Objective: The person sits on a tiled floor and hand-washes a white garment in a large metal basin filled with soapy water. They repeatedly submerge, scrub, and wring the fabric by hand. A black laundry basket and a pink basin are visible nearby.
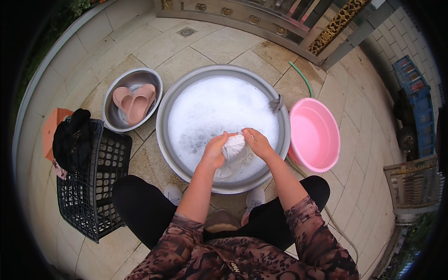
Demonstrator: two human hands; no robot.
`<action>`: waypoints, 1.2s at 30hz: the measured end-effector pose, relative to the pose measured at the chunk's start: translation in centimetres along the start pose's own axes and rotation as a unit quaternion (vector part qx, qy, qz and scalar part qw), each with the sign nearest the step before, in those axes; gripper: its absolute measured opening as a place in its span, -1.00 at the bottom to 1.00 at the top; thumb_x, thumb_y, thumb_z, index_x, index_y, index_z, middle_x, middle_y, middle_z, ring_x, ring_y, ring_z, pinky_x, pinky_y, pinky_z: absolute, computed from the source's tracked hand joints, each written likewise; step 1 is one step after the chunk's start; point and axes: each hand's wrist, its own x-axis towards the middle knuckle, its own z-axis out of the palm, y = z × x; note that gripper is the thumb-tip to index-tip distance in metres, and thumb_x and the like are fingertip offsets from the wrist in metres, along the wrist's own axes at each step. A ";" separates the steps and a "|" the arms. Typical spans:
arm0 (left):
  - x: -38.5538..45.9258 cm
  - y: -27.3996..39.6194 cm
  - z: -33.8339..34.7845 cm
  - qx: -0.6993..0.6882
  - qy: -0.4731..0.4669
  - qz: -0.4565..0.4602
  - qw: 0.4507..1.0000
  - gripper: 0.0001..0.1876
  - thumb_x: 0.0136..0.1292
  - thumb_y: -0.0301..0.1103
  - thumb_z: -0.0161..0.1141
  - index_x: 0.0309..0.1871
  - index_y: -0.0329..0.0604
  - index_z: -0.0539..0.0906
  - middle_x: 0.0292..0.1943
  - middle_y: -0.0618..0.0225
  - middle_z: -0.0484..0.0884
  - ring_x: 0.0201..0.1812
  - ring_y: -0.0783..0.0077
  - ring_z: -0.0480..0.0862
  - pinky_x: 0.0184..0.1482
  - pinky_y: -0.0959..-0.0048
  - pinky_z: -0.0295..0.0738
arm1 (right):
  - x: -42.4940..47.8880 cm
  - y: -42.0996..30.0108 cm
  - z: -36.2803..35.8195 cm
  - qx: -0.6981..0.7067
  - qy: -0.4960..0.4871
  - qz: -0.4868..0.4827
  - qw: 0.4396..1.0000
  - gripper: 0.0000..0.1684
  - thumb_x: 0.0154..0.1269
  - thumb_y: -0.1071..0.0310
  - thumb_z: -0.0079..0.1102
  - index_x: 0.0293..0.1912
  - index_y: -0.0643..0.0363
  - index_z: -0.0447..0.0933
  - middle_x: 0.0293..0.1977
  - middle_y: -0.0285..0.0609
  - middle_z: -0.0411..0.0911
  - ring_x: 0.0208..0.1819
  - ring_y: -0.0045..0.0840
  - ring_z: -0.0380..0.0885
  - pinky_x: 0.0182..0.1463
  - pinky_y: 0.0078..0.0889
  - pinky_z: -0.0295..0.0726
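Observation:
A large round metal basin (164, 154) stands on the tiles before me, filled with white soap suds (217, 101). Over its near half I hold a wet white cloth (233, 148), its lower part hanging into the suds. My left hand (216, 148) grips the cloth's left side, thumb on top. The fingers of my right hand (256, 141) pinch its upper right edge. A grey cloth (276, 103) is draped over the basin's right rim. What the white cloth is, its folds do not show.
To the left, a steel bowl (157, 78) holds pink slippers (136, 105). Nearer stands a black plastic crate (112, 168) with black clothing (71, 140) on it. A pink plastic tub (315, 134) touches the basin's right side. A green hose (302, 78) lies behind it; a metal gate (241, 17) stands beyond.

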 end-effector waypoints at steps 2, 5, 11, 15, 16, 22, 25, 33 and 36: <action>0.2 0.4 0.7 0.035 -0.010 -0.004 0.999 -0.64 0.31 -0.25 -0.20 -0.12 -0.43 0.46 -0.17 0.16 0.51 -0.17 0.36 0.52 -0.07 0.42 0.39 | 0.3 1.9 0.7 0.119 -0.005 0.036 0.992 -0.57 0.25 0.08 -0.11 -0.42 0.29 0.43 -0.50 -0.15 0.47 -0.42 -0.47 0.38 -0.29 -0.44 0.35; 0.6 -0.2 -0.2 0.077 0.026 0.029 0.996 -0.63 0.30 -0.20 -0.15 -0.18 -0.40 0.49 -0.24 0.21 0.53 -0.24 0.43 0.52 -0.15 0.46 0.39 | 0.4 1.5 1.6 0.160 -0.014 0.143 0.977 -0.54 0.23 0.03 -0.09 -0.50 0.26 0.41 -0.58 -0.23 0.46 -0.49 -0.53 0.38 -0.37 -0.47 0.35; 1.5 -2.2 1.0 0.083 0.178 0.074 0.978 -0.63 0.27 -0.10 -0.12 -0.24 -0.26 0.51 -0.31 0.30 0.53 -0.32 0.51 0.50 -0.23 0.53 0.36 | -0.5 -2.2 3.8 0.076 0.172 -0.034 0.982 -0.53 0.17 0.02 -0.01 -0.67 0.17 0.39 -0.74 -0.32 0.39 -0.67 -0.58 0.35 -0.56 -0.45 0.34; 4.2 -5.0 -8.1 -0.148 -0.137 0.067 0.977 -0.73 0.24 -0.14 -0.05 -0.26 -0.18 0.48 -0.36 0.36 0.50 -0.35 0.50 0.50 -0.30 0.52 0.38 | -3.0 -7.9 5.8 -0.106 0.098 -0.134 0.980 -0.57 0.09 0.02 0.03 -0.68 0.12 0.40 -0.72 -0.13 0.44 -0.65 -0.30 0.43 -0.54 -0.34 0.37; 2.8 -4.7 -2.4 -0.122 0.022 0.032 0.992 -0.75 0.23 -0.16 -0.03 -0.28 -0.15 0.47 -0.37 0.37 0.49 -0.36 0.50 0.50 -0.34 0.52 0.38 | -2.3 -6.1 4.8 -0.146 0.127 -0.094 0.977 -0.57 0.11 0.05 0.02 -0.69 0.14 0.40 -0.75 -0.15 0.42 -0.70 -0.31 0.40 -0.59 -0.34 0.35; 1.2 -4.5 -0.3 -0.202 0.028 0.058 0.977 -0.81 0.22 -0.26 -0.06 -0.35 -0.19 0.45 -0.38 0.31 0.49 -0.39 0.45 0.52 -0.39 0.47 0.45 | -2.7 -6.0 5.1 -0.162 0.142 -0.152 0.964 -0.52 0.19 0.08 -0.16 -0.73 0.12 0.39 -0.73 -0.09 0.44 -0.70 -0.22 0.43 -0.60 -0.21 0.38; 0.3 -3.4 2.6 -0.203 0.113 0.003 0.973 -0.80 0.22 -0.25 -0.04 -0.34 -0.21 0.45 -0.41 0.30 0.49 -0.39 0.44 0.51 -0.39 0.45 0.45 | -1.9 -4.6 4.3 -0.184 0.147 -0.103 0.966 -0.51 0.21 0.07 -0.18 -0.72 0.13 0.39 -0.73 -0.07 0.44 -0.68 -0.20 0.43 -0.57 -0.22 0.40; 1.3 -3.5 -0.2 -0.125 0.129 0.107 0.978 -0.75 0.24 -0.19 -0.04 -0.49 -0.14 0.39 -0.53 0.40 0.41 -0.51 0.53 0.42 -0.48 0.51 0.36 | -2.7 -6.6 4.4 -0.091 0.091 -0.028 0.991 -0.53 0.19 0.03 -0.11 -0.63 0.20 0.41 -0.66 0.08 0.43 -0.56 -0.06 0.42 -0.48 -0.17 0.38; 0.6 -2.1 2.6 -0.059 0.220 0.077 0.971 -0.63 0.27 -0.03 -0.16 -0.45 -0.18 0.35 -0.48 0.36 0.41 -0.46 0.48 0.45 -0.40 0.44 0.40 | -0.8 -3.9 2.1 0.016 0.099 0.112 0.989 -0.56 0.18 0.02 -0.05 -0.57 0.22 0.36 -0.64 0.04 0.46 -0.54 -0.11 0.46 -0.48 -0.26 0.39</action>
